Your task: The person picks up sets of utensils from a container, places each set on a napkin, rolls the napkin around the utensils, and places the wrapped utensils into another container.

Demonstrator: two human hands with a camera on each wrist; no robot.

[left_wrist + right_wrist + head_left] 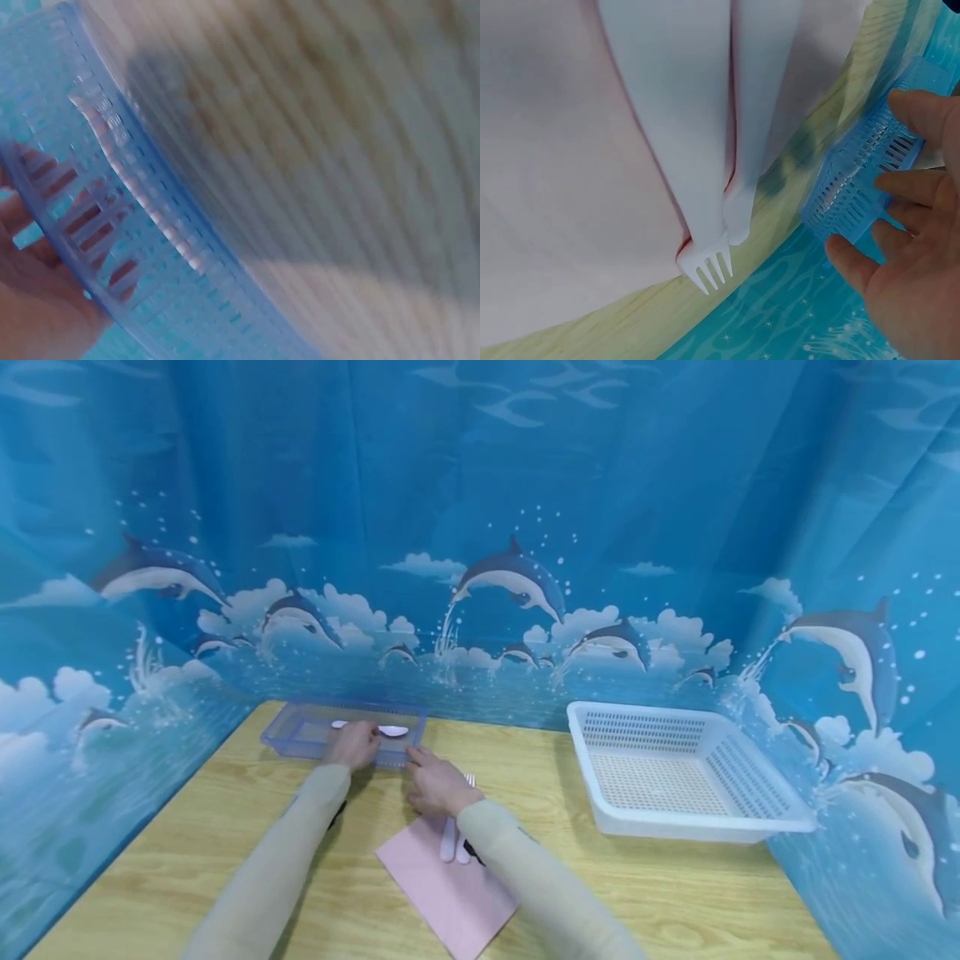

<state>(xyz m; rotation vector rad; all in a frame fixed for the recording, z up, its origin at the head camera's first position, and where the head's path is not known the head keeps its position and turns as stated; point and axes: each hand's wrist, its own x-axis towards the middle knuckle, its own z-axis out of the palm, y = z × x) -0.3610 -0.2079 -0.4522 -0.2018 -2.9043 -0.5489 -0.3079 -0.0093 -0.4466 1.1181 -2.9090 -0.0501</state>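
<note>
A white spoon (393,731) lies lengthwise in the see-through blue-purple basket (291,746) at the back left of the table. My left hand (352,746) reaches over the near rim, its fingers inside beside the spoon's middle. The slotted wall (176,187) partly screens them, so I cannot tell whether they pinch it. Close to the basket's near right corner is my right hand (438,783), fingers spread and nothing in them. Below its wrist, a white fork (705,259) and another white utensil (754,135), its upper end out of frame, lie side by side on a folded pink napkin (450,893).
A large white perforated basket (682,827) stands on the right of the wood-grain table (525,768). Blue dolphin-print curtains (480,485) surround the back and sides. The napkin lies at the front middle, partly beneath the right forearm.
</note>
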